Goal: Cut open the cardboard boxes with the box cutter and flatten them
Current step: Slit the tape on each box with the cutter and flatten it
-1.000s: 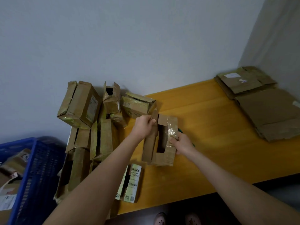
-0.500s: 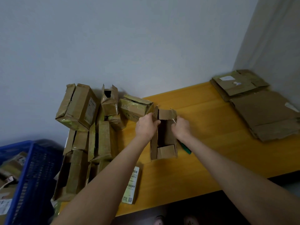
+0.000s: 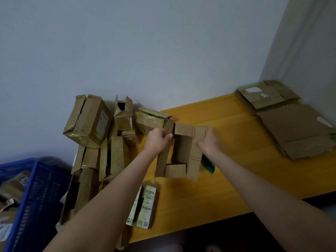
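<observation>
Cardboard box [image 3: 183, 151], frame centre, stood upright a second ago; now I've splayed it on the table [image 3: 236, 171], left hand [image 3: 156, 140] and right hand [image 3: 209, 140] curled tight round its side walls, box cutter [image 3: 208, 164] beside it. Flattening underway.

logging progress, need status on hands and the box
Both on it: left hand and right hand grip the opened box. Green box cutter on table by right wrist. Box pile crowds the left.

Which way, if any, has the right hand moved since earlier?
Yes: the right hand moved toward the wall, from over the green box cutter to the far end of the box.
</observation>
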A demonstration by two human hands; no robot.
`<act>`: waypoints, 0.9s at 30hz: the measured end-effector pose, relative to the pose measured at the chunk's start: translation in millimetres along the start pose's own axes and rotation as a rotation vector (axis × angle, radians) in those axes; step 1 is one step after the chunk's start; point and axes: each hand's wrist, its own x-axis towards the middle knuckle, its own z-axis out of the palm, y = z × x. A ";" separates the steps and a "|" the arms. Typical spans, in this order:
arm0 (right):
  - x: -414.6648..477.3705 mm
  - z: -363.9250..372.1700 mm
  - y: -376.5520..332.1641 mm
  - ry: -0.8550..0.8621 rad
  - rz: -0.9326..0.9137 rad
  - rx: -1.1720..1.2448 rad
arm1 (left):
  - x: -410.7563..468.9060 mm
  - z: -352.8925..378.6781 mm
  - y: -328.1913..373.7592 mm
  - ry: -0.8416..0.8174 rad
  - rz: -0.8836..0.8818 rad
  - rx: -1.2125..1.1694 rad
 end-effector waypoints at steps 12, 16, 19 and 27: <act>-16.5 -41.5 -44.1 0.087 -0.307 -0.416 | 1.3 -44.6 37.6 0.289 0.401 0.479; -13.4 -52.9 -39.8 0.189 -0.183 -0.336 | 3.1 -53.2 20.5 0.442 0.143 0.250; -14.7 -55.1 -38.1 0.243 -0.144 -0.243 | 1.1 -48.8 14.3 0.212 -0.106 -0.085; -26.0 -56.3 -42.2 0.205 -0.260 -0.050 | -7.0 -50.3 12.2 -0.079 -0.134 -0.456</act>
